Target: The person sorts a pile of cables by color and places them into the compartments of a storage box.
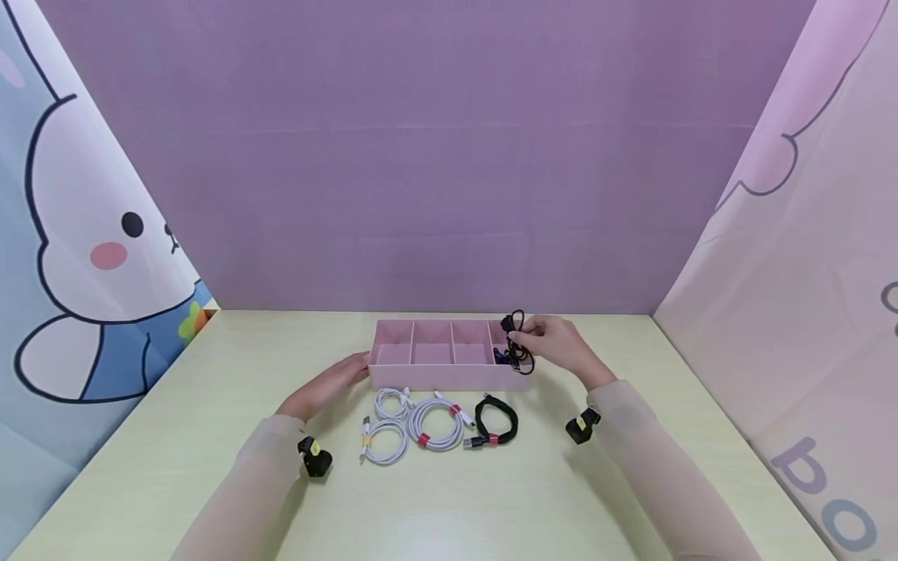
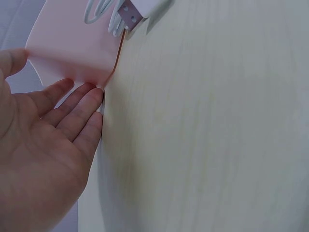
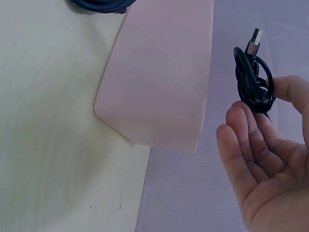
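Between thumb and fingers, my right hand (image 1: pixel 557 340) pinches a bundled black USB cable (image 3: pixel 253 84). In the head view the cable overlaps the rightmost compartment of a pink divided box (image 1: pixel 449 379). Its metal USB plug points up in the right wrist view. Something dark (image 1: pixel 500 356) shows inside that compartment, partly hidden by the cable. My left hand (image 2: pixel 53 125) rests its nearly straight fingers against the box's left end, with the thumb at the upper edge. The other three compartments show bare pink floors.
In front of the box lie several coiled white cables (image 1: pixel 436 445), with red or yellow ties on some. A coiled black cable (image 1: pixel 515 421) with a red tie lies right of them. Behind the pale wooden table (image 1: pixel 449 514) hangs a purple cloth (image 1: pixel 435 171).
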Demonstrator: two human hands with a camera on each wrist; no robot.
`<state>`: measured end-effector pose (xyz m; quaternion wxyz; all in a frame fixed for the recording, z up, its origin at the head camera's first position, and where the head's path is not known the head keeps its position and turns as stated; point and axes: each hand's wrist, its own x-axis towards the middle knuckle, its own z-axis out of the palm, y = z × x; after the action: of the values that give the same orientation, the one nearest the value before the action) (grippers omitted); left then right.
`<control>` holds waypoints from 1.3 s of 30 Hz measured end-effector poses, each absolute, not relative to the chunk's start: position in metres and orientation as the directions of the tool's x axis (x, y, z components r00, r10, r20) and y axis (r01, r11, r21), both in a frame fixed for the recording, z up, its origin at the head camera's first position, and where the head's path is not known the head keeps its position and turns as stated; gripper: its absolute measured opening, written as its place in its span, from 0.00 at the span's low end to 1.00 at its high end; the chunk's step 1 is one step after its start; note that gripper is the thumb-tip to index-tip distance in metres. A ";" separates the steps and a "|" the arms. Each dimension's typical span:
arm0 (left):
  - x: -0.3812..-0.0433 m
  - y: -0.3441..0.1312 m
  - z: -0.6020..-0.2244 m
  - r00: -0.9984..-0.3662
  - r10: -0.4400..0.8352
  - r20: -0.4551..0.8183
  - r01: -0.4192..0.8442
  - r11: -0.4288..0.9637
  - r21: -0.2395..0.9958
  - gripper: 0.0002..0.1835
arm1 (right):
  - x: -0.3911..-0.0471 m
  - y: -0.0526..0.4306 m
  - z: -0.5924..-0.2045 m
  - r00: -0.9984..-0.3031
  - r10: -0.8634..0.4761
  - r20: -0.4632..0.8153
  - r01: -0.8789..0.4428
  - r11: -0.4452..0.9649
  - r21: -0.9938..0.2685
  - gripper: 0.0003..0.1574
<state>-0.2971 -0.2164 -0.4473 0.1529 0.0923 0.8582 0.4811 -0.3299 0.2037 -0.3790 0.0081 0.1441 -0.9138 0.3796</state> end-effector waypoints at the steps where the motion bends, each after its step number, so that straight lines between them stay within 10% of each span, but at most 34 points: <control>1: -0.297 -0.217 -0.447 -0.936 0.308 -0.173 0.013 0.518 0.855 0.38 | -0.330 0.204 -0.379 -0.959 -0.256 0.120 -0.265 0.667 -0.697 0.22; 39: -0.297 -0.217 -0.448 -0.935 0.306 -0.177 0.007 0.516 0.857 0.38 | -0.351 0.190 -0.385 -0.973 -0.203 0.114 -0.223 0.672 -0.706 0.22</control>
<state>-0.2971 -0.2175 -0.4476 0.1547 0.0913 0.8567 0.4835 -0.3513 0.1895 -0.3854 0.0132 0.1165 -0.9144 0.3876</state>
